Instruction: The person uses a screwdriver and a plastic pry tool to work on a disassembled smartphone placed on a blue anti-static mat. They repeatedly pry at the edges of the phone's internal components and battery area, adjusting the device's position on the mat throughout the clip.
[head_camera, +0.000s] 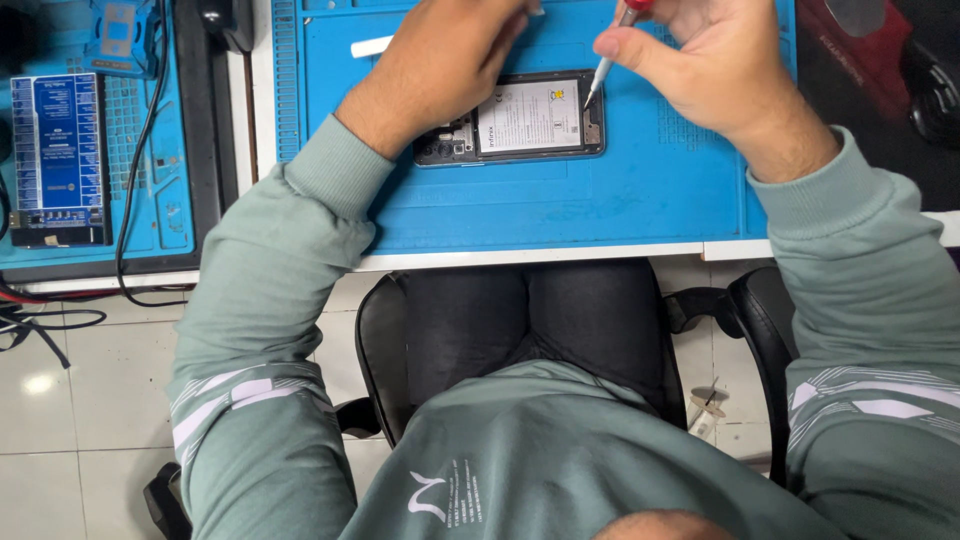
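Blue mat (640, 200): right hand (720, 70) tilts screwdriver (603, 70) onto opened phone (520, 120).

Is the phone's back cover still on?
No: the phone lies open on the blue mat, its battery and inner parts exposed.

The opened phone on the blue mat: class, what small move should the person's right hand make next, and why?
Probably lower the screwdriver tip straight into the screw spot at the opened phone right end. The right hand holds the tip just at that edge, while the left hand steadies the phone on the blue mat.
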